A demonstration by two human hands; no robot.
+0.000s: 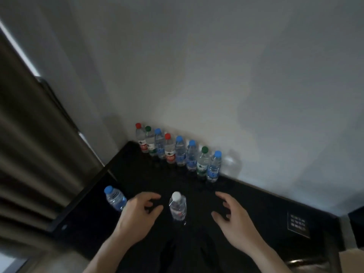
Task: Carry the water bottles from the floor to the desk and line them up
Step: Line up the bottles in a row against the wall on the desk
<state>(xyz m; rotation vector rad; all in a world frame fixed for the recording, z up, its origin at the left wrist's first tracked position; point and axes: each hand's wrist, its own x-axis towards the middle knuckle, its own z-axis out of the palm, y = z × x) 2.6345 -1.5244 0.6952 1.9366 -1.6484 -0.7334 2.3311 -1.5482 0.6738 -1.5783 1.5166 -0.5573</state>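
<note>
Here our left hand (140, 210) and right hand (229, 212) hover open, gripping nothing; a careless reach could topple the white-capped bottle (177, 207) between them.

Black bench (137, 174), white wall (216, 75), brown striped curtain (29, 144), clear bottles (180, 154) with red, green, blue caps, white-capped bottle (177, 206)

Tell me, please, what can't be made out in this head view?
- Sign on the desk: text too small and blurred.
- Bottle labels, e.g. white-capped bottle: blurred.
- Floor bottles: outside the frame.
- Blue-capped bottle: its base is hidden behind the left hand.
</note>
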